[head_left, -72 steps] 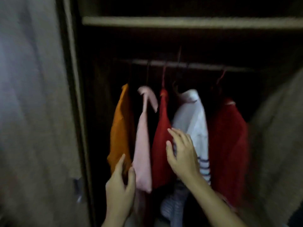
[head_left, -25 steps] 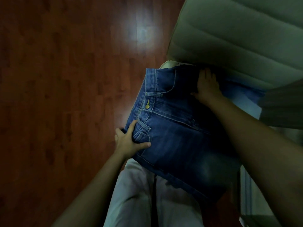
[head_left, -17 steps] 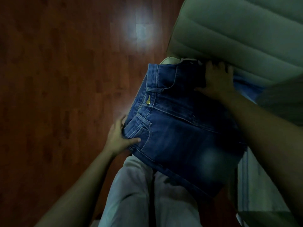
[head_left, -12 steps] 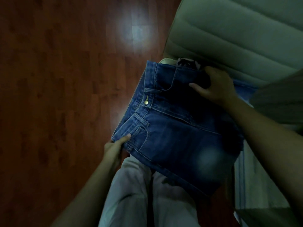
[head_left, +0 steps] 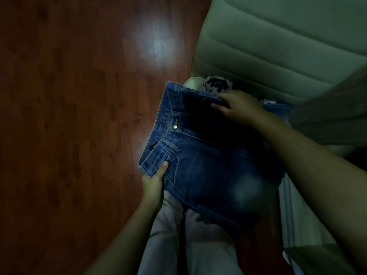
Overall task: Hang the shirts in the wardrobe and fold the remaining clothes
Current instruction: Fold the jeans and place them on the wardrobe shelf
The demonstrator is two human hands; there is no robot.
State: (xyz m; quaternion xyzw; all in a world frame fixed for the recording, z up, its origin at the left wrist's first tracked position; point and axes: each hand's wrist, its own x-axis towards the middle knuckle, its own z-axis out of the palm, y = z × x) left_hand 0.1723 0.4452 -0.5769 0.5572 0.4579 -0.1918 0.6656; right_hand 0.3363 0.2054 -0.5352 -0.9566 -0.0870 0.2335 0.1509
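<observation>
You pinch the jeans [head_left: 208, 165] at the near waistband corner with your left hand [head_left: 154, 182], thumb on top. Your right hand [head_left: 240, 108] grips the far edge. The jeans are held above your lap [head_left: 188, 245], and the legs trail to your right, probably nearer the right hand.

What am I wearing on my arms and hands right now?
Nothing that shows. The left hand and right hand are bare, without gloves, rings or a watch. The left forearm and right forearm are uncovered, with no sleeve in view. The dim light could hide small details.
</observation>
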